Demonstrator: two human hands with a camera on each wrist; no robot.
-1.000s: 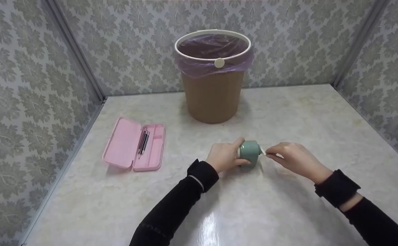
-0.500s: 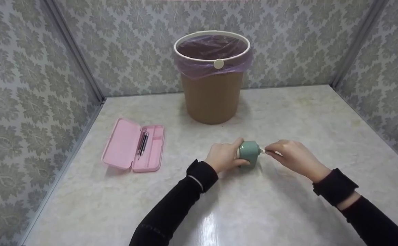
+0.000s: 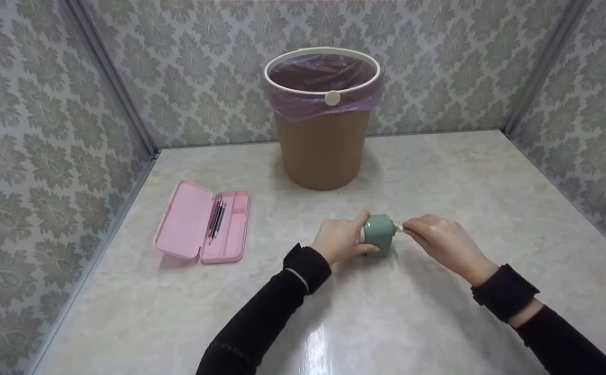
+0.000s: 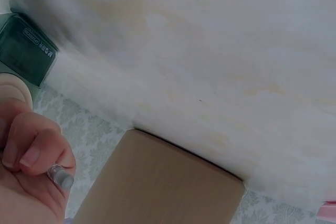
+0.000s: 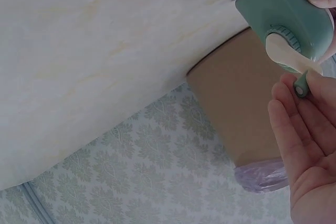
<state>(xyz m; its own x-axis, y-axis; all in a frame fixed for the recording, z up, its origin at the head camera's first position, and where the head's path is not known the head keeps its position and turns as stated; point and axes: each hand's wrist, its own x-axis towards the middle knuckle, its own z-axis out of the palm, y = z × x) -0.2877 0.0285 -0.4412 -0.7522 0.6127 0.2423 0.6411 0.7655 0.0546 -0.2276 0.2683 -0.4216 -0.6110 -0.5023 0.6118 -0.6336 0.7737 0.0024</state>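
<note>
A green crank pencil sharpener (image 3: pixel 379 230) lies on its side in the middle of the table, its base towards the left wrist camera. My left hand (image 3: pixel 339 239) grips it, thumb and forefinger spread against the body. In the left wrist view, the eraser end of a pencil (image 4: pixel 62 177) sticks out from the same hand's curled fingers; the rest is hidden. A cream crank arm (image 5: pixel 286 55) comes off the sharpener's ribbed hub. My right hand (image 3: pixel 441 242) pinches the small green knob (image 5: pixel 301 85) at its end.
An open pink pencil case (image 3: pixel 183 221) lies to the left, with several pencils (image 3: pixel 217 221) in its tray. Behind the sharpener stands a tall brown bin (image 3: pixel 324 151) with a purple liner (image 3: pixel 292 107). Patterned walls (image 3: pixel 204 78) enclose the back and both sides.
The crank arm has turned, its angle changing from slanted to nearly straight out. My right hand has shifted slightly with it, while the left hand keeps its grip.
</note>
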